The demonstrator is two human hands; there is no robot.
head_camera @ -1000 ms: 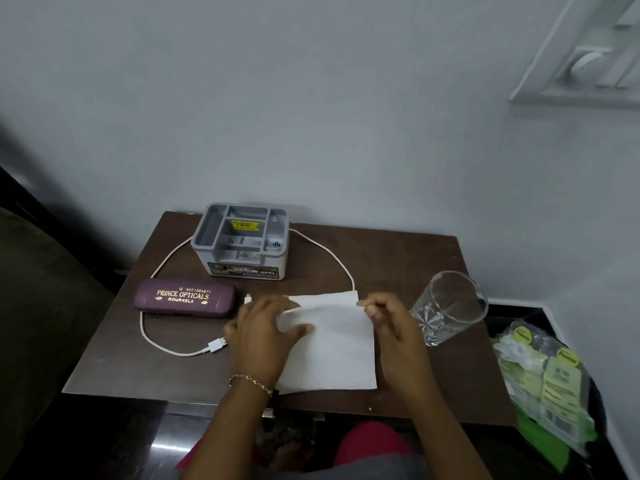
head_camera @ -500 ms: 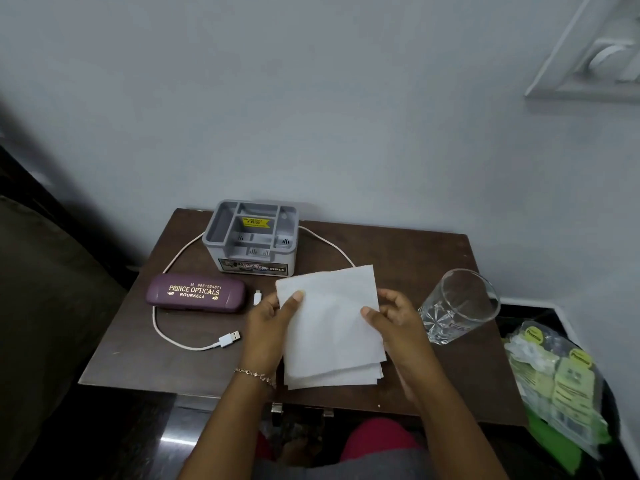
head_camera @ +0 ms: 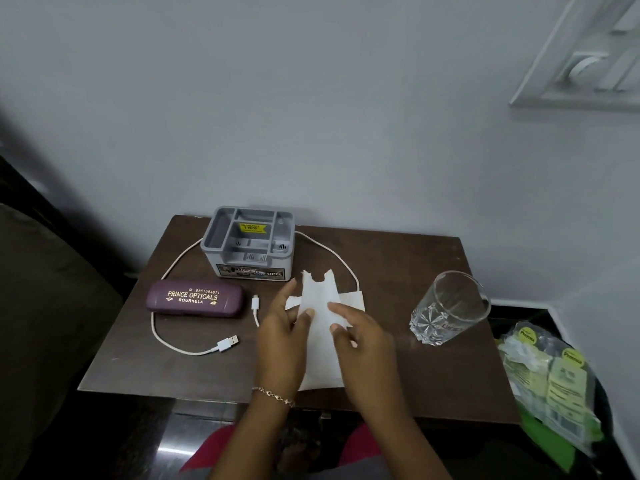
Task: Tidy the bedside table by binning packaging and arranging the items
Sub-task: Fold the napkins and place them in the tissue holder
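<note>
Hands meet over the near middle of the bedside table (head_camera: 398,271). The left hand (head_camera: 282,337) pinches the left edge of a white tissue (head_camera: 320,362) between its thumb and the fingers behind the sheet. The right hand (head_camera: 363,337) grips the right side, with its thumb on top and its forefinger curled under. The tissue is partly lifted: its ragged far edge stands up between the two hands, and its near edge lies on the wood close to the table's near edge. How many layers it has is hard to tell, and both palms cover much of it. A thin bracelet (head_camera: 273,396) circles the left wrist.

Just left of the hands lies the small plug of a white cable (head_camera: 173,271). The cable loops left round a purple glasses case (head_camera: 194,299) and ends in a USB plug on open wood to the near left. Its other run curves behind the tissue and passes out of sight behind a grey organiser (head_camera: 249,244) at the far edge, against the wall. The organiser's compartments hold only a yellow price sticker.

To the right there is bare wood between the right hand and a clear glass (head_camera: 450,306), which stands near the table's right edge. Beyond that edge and lower down, green and yellow packaging (head_camera: 554,386) sits in a dark bin whose rim is hard to make out. A dark upholstered shape fills the left margin, and a white wall fitting is cut off at the top right.
</note>
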